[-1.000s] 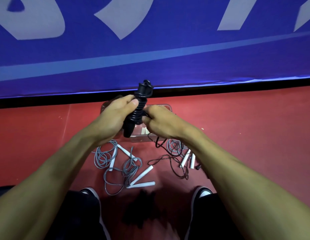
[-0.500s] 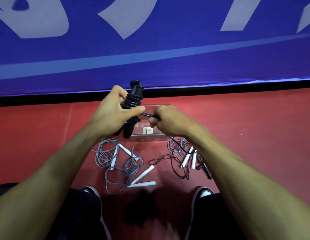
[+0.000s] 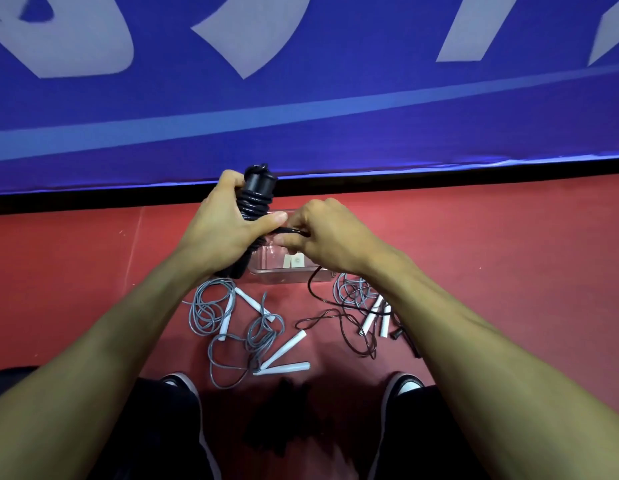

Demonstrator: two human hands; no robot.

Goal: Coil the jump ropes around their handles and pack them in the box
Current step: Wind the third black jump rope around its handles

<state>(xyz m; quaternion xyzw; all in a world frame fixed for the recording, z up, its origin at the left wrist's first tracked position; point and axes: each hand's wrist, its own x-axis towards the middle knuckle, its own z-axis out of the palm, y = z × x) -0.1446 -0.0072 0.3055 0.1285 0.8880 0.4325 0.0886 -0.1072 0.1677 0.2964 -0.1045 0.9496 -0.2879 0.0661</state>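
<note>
Shoes [image 3: 403, 384] and dark trouser legs sit nearest the camera, planted on the red floor [image 3: 508, 254], and between them and the box lies the waiting work: two grey jump ropes with white handles [image 3: 266, 336] sprawled loose at left of centre, one handle pair angled together near [image 3: 283, 367], and a third grey rope with white handles [image 3: 372, 311] bunched at the right, part hidden under the right forearm. Trailing across that patch runs the slack end of the black jump rope [image 3: 339, 318], looping over the floor and climbing toward the hands. Up we go: the right hand [image 3: 330, 237] has its fingers curled, pinching the black cord just beside the left thumb. Left hand [image 3: 219, 232] is wrapped tight round the black handles [image 3: 256, 195], held upright, several turns of cord already stacked round them near the top. Under both hands sits the clear plastic box [image 3: 283, 270], on the floor, holding small pale labels or cards I cannot make out. Beyond it stands a blue banner [image 3: 335, 116] with big white lettering.
</note>
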